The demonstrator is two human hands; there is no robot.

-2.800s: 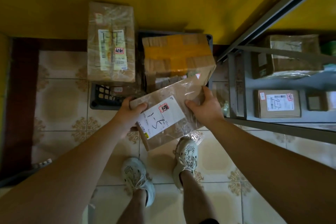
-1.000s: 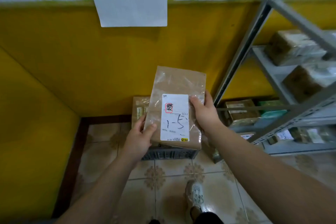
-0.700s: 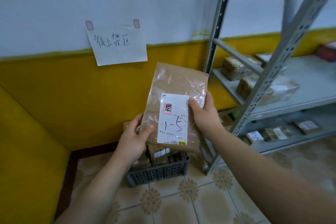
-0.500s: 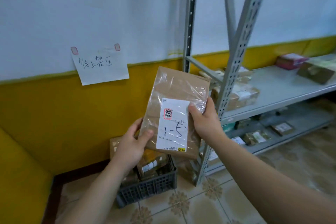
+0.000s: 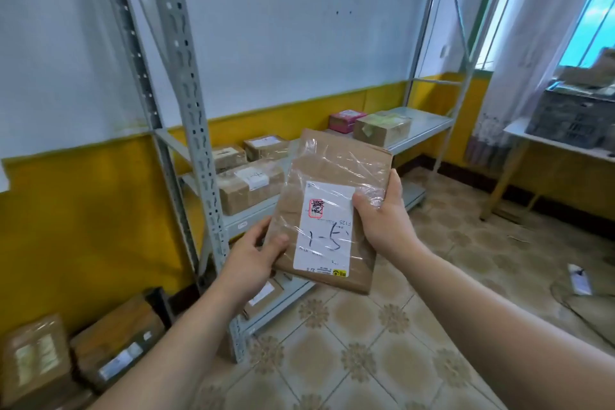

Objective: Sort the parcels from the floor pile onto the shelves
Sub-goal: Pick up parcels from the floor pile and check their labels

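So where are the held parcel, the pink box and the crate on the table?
parcel (image 5: 336, 163), head view, its taped upper face.
pink box (image 5: 345, 120), head view, its front side.
crate (image 5: 572, 120), head view, its front wall.

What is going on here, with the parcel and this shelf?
A person holds a flat brown parcel with both hands: the left hand grips its lower left edge, the right hand its right edge. Its white label reads 1-5 by hand. The parcel is not yet on the grey shelf unit, where other boxes sit. More boxes lie on the floor.
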